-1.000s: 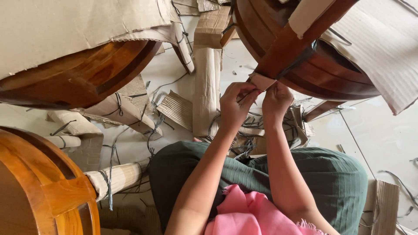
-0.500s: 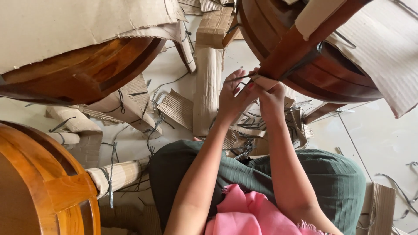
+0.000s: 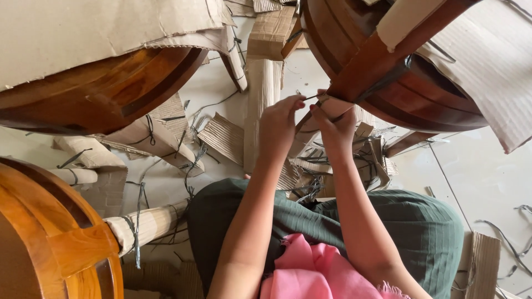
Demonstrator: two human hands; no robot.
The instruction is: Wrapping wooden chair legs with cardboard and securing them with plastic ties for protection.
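Both of my hands are raised to the leg of a dark wooden chair [image 3: 388,72] that is partly wrapped in cardboard [image 3: 487,61]. My left hand [image 3: 280,127] pinches a thin dark strap [image 3: 311,98] at the wrapped end of the leg. My right hand [image 3: 335,124] grips the cardboard wrap [image 3: 338,105] around that leg end, just beside the left hand. My fingertips nearly meet at the strap.
Another cardboard-covered wooden chair [image 3: 94,88] stands at the left, and a lighter wooden chair [image 3: 50,243] with a wrapped leg [image 3: 149,224] at the lower left. Torn cardboard pieces [image 3: 221,138] and cut dark straps [image 3: 138,205] litter the pale floor. My lap wears green cloth [image 3: 410,221].
My hands have moved up a little and closer together at the leg end; the left fingers now pinch the strap.
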